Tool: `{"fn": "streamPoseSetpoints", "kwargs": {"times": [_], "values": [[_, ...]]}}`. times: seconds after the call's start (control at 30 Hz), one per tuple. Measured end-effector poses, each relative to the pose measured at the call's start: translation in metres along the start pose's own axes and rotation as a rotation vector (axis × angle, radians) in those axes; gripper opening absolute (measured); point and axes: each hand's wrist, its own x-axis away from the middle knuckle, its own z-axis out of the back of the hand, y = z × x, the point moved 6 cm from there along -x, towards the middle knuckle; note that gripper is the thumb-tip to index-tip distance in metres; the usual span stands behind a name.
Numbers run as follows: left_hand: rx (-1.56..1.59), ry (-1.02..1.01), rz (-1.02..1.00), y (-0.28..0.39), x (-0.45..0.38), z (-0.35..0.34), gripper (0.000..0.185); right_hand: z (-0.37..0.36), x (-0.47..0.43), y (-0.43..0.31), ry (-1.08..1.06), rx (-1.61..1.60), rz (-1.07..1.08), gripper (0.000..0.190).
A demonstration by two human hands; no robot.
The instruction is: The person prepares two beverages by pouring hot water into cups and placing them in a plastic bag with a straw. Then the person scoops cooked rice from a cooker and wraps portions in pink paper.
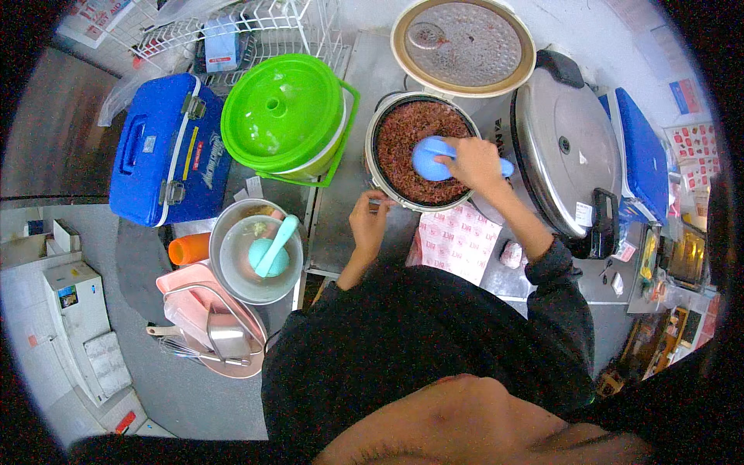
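My right hand (474, 163) grips a light-blue plastic scoop (429, 158). The scoop's rounded bowl rests on reddish-brown cooked rice (407, 131), and its handle end sticks out past my fingers. That rice fills the dark inner pot of an open rice cooker (374, 168), whose hinged lid (465, 49) stands raised behind it. At the cooker's near left rim is my left hand (371, 218), fingers bent and tips against or just beside the rim; whether they hold it I cannot tell.
Left stand a green-lidded bucket (285, 110), a blue cooler box (154, 151) and a metal bowl (218, 256) with a mint-green scoop (270, 256). A large closed steel cooker (569, 133) stands right. Printed paper (459, 244) lies near me; a whisk (197, 351) lies lower left.
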Motion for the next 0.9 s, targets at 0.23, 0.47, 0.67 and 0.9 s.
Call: {"fn": "streamPoseSetpoints", "kwargs": {"times": [0.23,0.47,0.67,0.9], "values": [[-0.118,0.005,-0.147,0.006,-0.001,-0.004,0.060,0.022,-0.037,0.017,0.140,-0.047,-0.242,0.047],[-0.151,0.062,-0.256,0.010,0.002,-0.012,0.080,-0.028,-0.026,0.010,0.057,-0.020,-0.193,0.050],[-0.055,0.041,-0.266,0.007,0.003,-0.009,0.084,-0.005,-0.010,0.041,0.014,-0.010,-0.427,0.058],[-0.089,0.051,-0.239,0.003,0.005,-0.010,0.075,-0.073,-0.024,0.036,-0.221,-0.060,-0.261,0.044]]}}
